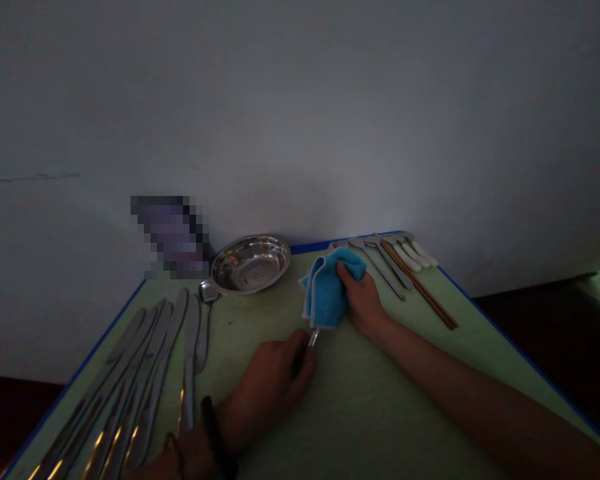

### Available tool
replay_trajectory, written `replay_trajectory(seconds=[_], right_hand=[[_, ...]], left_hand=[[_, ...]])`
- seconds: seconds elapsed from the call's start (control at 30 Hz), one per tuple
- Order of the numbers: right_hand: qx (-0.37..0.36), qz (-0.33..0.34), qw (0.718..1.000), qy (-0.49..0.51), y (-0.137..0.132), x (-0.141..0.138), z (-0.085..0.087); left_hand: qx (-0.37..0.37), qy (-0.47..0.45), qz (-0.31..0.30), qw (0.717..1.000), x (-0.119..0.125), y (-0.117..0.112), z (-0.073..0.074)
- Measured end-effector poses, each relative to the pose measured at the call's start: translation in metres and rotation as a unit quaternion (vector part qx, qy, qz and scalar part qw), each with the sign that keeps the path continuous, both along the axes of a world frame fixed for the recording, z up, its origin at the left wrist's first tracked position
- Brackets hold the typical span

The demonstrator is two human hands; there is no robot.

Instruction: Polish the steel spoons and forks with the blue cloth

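Note:
My left hand (280,370), dark bands at its wrist, is closed around the shiny metal handle (313,337) of a piece of cutlery. The upper part of that piece is hidden behind or inside a folded blue cloth (327,293) with a pale edge, so its kind does not show. My right hand (364,297) grips the cloth from the right, thumb on its near face. Both hands are above the middle of the pale green table (360,407).
Several table knives (145,373) lie at the left, beside a spoon (206,320). A round steel bowl (253,267) stands at the back, right of a pixelated object (173,233). Spoons, a fork, wooden chopsticks (420,287) and white-handled pieces (410,255) lie back right. A wall borders the far edge.

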State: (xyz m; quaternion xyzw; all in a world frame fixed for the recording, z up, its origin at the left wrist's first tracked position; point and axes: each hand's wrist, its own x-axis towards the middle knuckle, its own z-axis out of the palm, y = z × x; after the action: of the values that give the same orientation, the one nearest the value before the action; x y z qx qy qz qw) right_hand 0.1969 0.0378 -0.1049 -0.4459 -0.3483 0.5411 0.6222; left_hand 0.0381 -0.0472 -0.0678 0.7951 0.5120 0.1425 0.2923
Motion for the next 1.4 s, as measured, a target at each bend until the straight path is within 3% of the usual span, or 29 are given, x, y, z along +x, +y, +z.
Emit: replay_trajectory(seconds=[0.1, 0.3, 0.5, 0.63, 0.77, 0.9, 1.13, 1.4], right_hand=[[0.009, -0.009, 0.999, -0.042, -0.004, 0.0, 0.0], [0.011, 0.019, 0.993, -0.112, -0.01, 0.001, 0.006], [-0.001, 0.058, 0.997, -0.054, -0.007, 0.0, 0.006], [-0.013, 0.038, 0.999, -0.036, -0.006, -0.001, 0.002], [-0.032, 0.038, 0.998, -0.048, -0.006, 0.0, 0.001], [-0.02, 0.084, 0.995, -0.054, -0.006, 0.001, 0.004], [-0.03, 0.141, 0.989, -0.038, -0.009, 0.004, 0.006], [-0.036, 0.159, 0.987, 0.014, -0.009, 0.003, 0.009]], left_hand=[[-0.009, 0.024, 0.027, 0.999, 0.004, -0.004, -0.001], [-0.051, -0.029, 0.072, 0.996, 0.002, -0.001, -0.001], [-0.039, -0.062, 0.043, 0.996, -0.002, 0.002, 0.0], [-0.037, -0.091, 0.01, 0.995, -0.005, 0.001, -0.001], [-0.032, -0.106, 0.034, 0.993, -0.008, 0.0, -0.004], [-0.048, -0.109, 0.068, 0.991, -0.008, 0.001, -0.003], [-0.061, -0.125, 0.007, 0.99, -0.006, 0.004, 0.0], [-0.058, -0.101, 0.0, 0.993, -0.007, 0.003, 0.001]])
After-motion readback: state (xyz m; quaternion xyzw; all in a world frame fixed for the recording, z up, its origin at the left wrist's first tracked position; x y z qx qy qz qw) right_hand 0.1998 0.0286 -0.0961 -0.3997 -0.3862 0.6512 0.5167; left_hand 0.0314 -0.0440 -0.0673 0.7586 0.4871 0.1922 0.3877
